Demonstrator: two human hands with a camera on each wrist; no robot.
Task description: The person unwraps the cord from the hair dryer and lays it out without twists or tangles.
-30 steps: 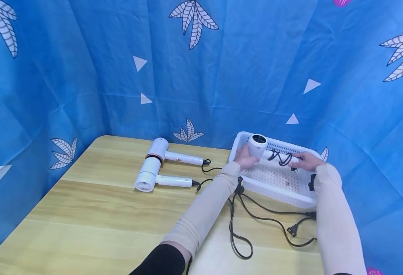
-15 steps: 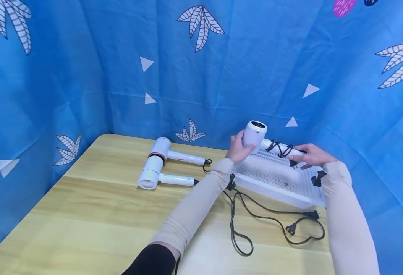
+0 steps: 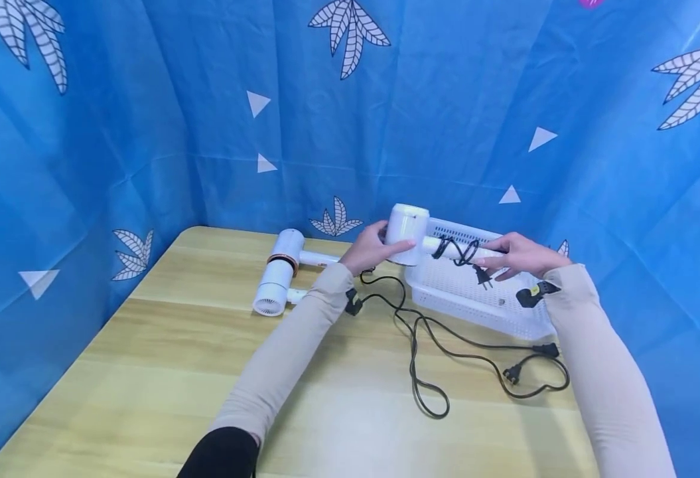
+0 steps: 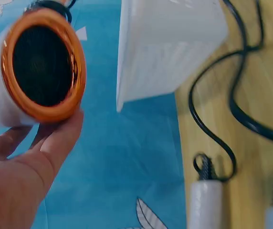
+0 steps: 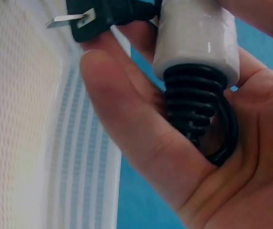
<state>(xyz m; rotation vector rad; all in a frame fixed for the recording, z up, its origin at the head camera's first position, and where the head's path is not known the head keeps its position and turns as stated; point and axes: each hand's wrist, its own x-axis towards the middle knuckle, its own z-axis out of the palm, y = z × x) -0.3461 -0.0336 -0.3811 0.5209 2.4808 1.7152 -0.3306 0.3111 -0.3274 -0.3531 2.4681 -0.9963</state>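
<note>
A white hair dryer (image 3: 407, 226) is held up between both hands, level with the back rim of the basket. My left hand (image 3: 373, 251) grips its barrel, with the thumb across the front. The left wrist view shows the barrel's copper-coloured end ring (image 4: 45, 112). My right hand (image 3: 519, 255) holds the far end of the handle (image 5: 196, 40), where the ribbed cord sleeve (image 5: 194, 90) comes out. The black cord is wound round the handle, and its plug (image 5: 91, 21) hangs by the right fingers. Below is a white perforated basket (image 3: 475, 304).
Two more white hair dryers, one farther back (image 3: 290, 241) and one nearer (image 3: 273, 282), lie end to end at the left; my left arm partly covers their handles. Black cords (image 3: 430, 398) loop over the wooden table (image 3: 164, 372). A blue curtain (image 3: 457, 119) hangs behind.
The hair dryer has come up out of the basket and moved left, its barrel turning so the dark end no longer faces up. Both hands keep hold of it.
</note>
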